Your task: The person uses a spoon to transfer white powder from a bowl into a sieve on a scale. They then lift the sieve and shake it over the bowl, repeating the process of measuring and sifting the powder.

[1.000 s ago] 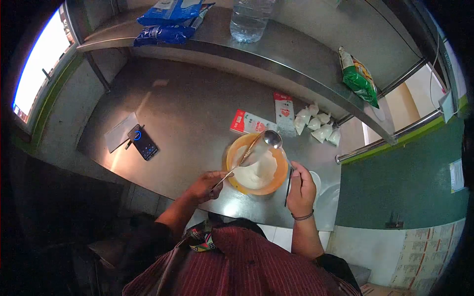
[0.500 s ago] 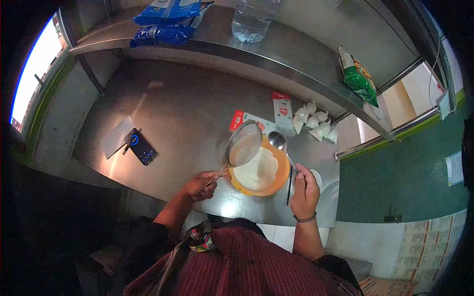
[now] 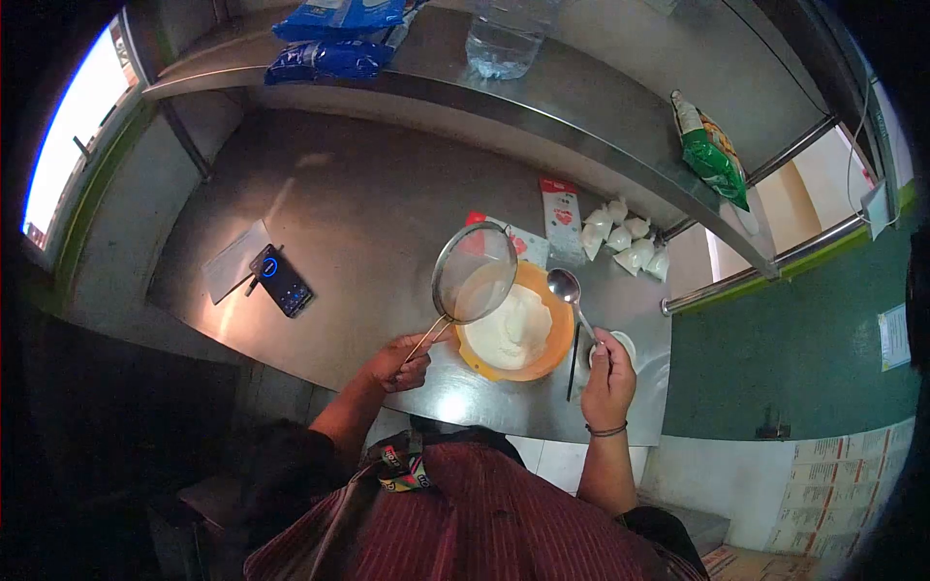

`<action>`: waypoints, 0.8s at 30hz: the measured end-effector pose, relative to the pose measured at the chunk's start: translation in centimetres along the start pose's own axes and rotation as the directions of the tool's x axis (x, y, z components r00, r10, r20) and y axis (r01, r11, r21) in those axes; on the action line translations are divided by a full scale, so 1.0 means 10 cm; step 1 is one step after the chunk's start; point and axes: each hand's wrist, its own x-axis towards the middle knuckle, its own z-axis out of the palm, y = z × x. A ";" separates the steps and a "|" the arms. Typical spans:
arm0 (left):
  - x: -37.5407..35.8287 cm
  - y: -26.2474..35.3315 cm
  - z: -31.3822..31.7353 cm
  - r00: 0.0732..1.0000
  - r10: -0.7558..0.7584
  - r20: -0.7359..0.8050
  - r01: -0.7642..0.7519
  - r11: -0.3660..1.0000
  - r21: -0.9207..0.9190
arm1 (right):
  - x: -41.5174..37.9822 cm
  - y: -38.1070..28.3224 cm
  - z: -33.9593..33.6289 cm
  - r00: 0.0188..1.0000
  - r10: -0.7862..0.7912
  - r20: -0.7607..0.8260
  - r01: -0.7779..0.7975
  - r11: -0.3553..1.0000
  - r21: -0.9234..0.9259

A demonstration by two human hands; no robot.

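Note:
My left hand (image 3: 399,364) is closed round the wire handle of a sieve (image 3: 475,273), whose round mesh is tilted over the back left part of an orange bowl (image 3: 562,341). White powder (image 3: 511,331) lies heaped in that bowl. In my right hand (image 3: 609,380) I grip a metal spoon (image 3: 564,286) by its handle, its head up by the bowl's right rim. A dark thin stick (image 3: 573,363) lies between the bowl and my right hand. Partly hidden behind that hand is a small white dish (image 3: 628,345).
Behind the bowl lie two red-and-white boxes (image 3: 560,219) and several tied bags of white powder (image 3: 635,254). A phone (image 3: 282,282) rests on paper at the left. The metal shelf (image 3: 426,89) above holds blue packets (image 3: 329,60), a water bottle (image 3: 504,48) and a green packet (image 3: 712,160).
The sieve has turned so its mesh faces me more and sits slightly to the left over the bowl. More powder shows heaped in the bowl. The spoon has shifted slightly right and down.

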 end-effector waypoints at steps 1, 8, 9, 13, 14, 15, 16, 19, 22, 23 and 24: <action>0.00 -0.01 0.01 1.000 0.004 -0.003 -0.004 1.000 0.001 | -0.02 0.07 0.00 1.000 -0.006 0.003 0.006 1.000 -0.017; -0.03 0.05 0.11 0.997 -0.006 0.079 -0.010 0.980 0.201 | -0.14 0.32 0.07 0.990 0.034 0.136 -0.010 0.985 -0.170; -0.04 0.05 0.14 0.995 -0.015 0.100 -0.016 0.953 0.303 | -0.17 0.33 0.08 0.990 0.035 0.133 -0.012 0.985 -0.169; -0.03 0.09 0.30 0.987 0.014 0.163 -0.096 0.855 0.510 | -0.22 0.48 0.12 0.983 0.071 0.168 -0.028 0.968 -0.248; -0.03 0.10 0.35 0.988 0.000 0.155 -0.088 0.822 0.562 | -0.24 0.53 0.13 0.980 0.066 0.185 -0.015 0.964 -0.267; -0.02 0.12 0.42 0.989 -0.013 0.148 -0.081 0.788 0.610 | -0.26 0.54 0.14 0.981 0.056 0.187 -0.001 0.960 -0.280; -0.02 0.13 0.49 0.988 -0.018 0.152 -0.079 0.787 0.612 | -0.27 0.55 0.15 0.982 0.058 0.181 -0.005 0.960 -0.282; 0.02 0.14 0.63 0.986 0.029 0.163 -0.138 0.690 0.711 | -0.28 0.60 0.19 0.988 0.030 0.153 0.011 0.965 -0.261; 0.06 0.18 0.79 0.989 0.115 0.094 -0.147 0.654 0.742 | -0.26 0.64 0.22 0.986 -0.008 0.164 0.057 0.954 -0.294; 0.06 0.23 0.85 0.990 0.141 -0.006 -0.074 0.558 0.827 | -0.24 0.64 0.23 0.986 0.002 0.168 0.051 0.950 -0.307; 0.06 0.26 0.91 0.979 0.178 -0.101 0.009 0.456 0.890 | -0.23 0.63 0.23 0.985 0.012 0.171 0.045 0.946 -0.321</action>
